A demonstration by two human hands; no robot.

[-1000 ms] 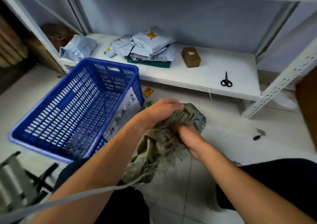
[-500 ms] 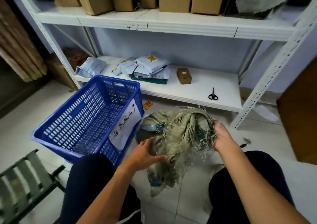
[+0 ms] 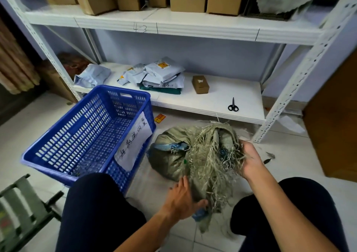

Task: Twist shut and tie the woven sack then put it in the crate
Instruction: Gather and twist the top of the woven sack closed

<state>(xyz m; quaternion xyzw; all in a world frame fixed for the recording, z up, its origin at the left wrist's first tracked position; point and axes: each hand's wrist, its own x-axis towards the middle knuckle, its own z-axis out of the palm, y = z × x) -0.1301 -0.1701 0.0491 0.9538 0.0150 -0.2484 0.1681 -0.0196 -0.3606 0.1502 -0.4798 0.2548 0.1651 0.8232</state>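
gripping sack (image 3: 173, 163) between both hands | right grip (image 3: 249, 161) closed on frayed mouth | left grip (image 3: 183, 199) seemingly clasping tail

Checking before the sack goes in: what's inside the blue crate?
The blue crate shows only its bare perforated floor, perhaps small scraps near the front. A paper label covers part of its right wall.

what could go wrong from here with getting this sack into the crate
1. The woven sack has a badly frayed mouth; loose strands by the right hand could snag or pull away, so the grip may slip.
2. The left hand holds only a hanging flap, so the sack may sag or open when lifted.
3. The blue crate sits tilted and might shift.
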